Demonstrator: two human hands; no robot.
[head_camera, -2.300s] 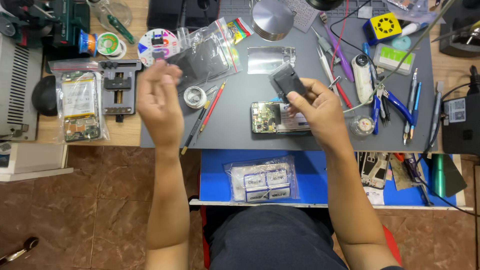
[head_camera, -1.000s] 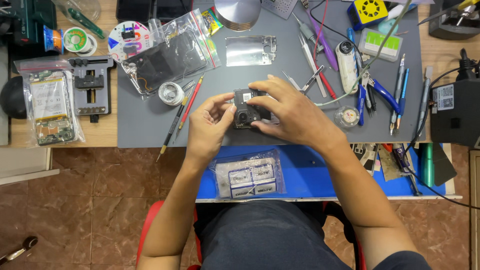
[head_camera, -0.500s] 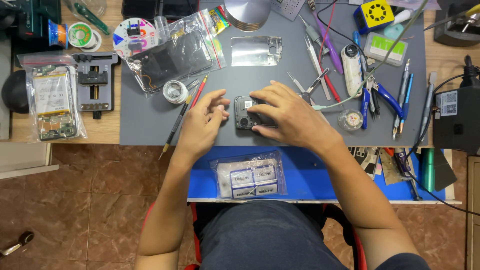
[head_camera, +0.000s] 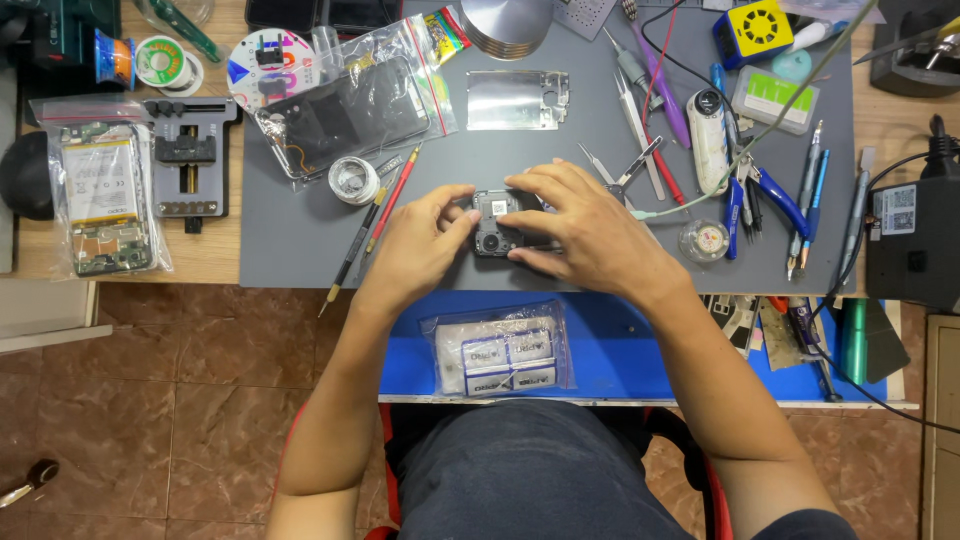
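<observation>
A dark opened phone body (head_camera: 497, 225) with its camera module showing lies on the grey work mat (head_camera: 300, 240). My left hand (head_camera: 420, 250) grips its left end with thumb and fingers. My right hand (head_camera: 585, 230) lies over its right part, fingers spread and pressing down, so most of the phone is hidden. A shiny metal phone plate (head_camera: 518, 100) rests on the mat above the hands.
A clear bag with a black phone part (head_camera: 345, 115) and a solder roll (head_camera: 353, 180) lie at the upper left. Tweezers (head_camera: 633, 105), screwdrivers and blue pliers (head_camera: 765, 195) crowd the right. A bagged set of small boxes (head_camera: 500, 350) sits on the blue shelf (head_camera: 650, 350).
The hands came down from holding separate parts in the air to the mat. Both now press on the phone body, which has stayed put over the last half second.
</observation>
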